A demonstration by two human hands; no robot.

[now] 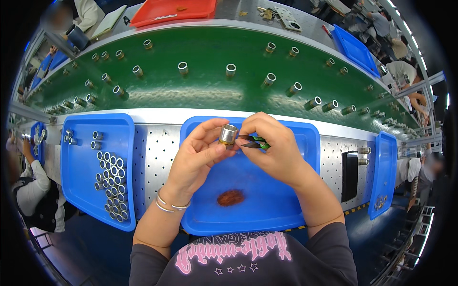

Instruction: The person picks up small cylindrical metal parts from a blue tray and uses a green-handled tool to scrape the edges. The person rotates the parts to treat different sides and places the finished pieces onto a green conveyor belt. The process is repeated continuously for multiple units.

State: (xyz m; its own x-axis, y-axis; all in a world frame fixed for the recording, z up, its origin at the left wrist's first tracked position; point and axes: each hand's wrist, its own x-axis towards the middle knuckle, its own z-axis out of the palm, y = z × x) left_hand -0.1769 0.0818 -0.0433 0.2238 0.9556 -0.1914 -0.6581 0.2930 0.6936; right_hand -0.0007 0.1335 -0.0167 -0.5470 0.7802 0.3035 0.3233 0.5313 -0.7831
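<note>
Over the blue tray (267,209) in front of me, my left hand (198,152) grips a short silver metal cylinder (229,133) with a brass-coloured lower rim. My right hand (272,145) is closed around small cutting pliers (255,142) with dark jaws and green on the handles. The jaws point left at the cylinder's lower part; whether they touch it I cannot tell. Fingertips of both hands come close together beside the rim. Below, in the tray, lies a small heap of reddish-brown, copper-coloured scraps (231,198).
Several similar metal cylinders stand in a blue tray (71,176) at left. Beyond a metal rail, more stand across a green surface (205,90). A dark flat device (349,176) and another blue tray (383,167) are at right. A red tray (174,12) sits at the back.
</note>
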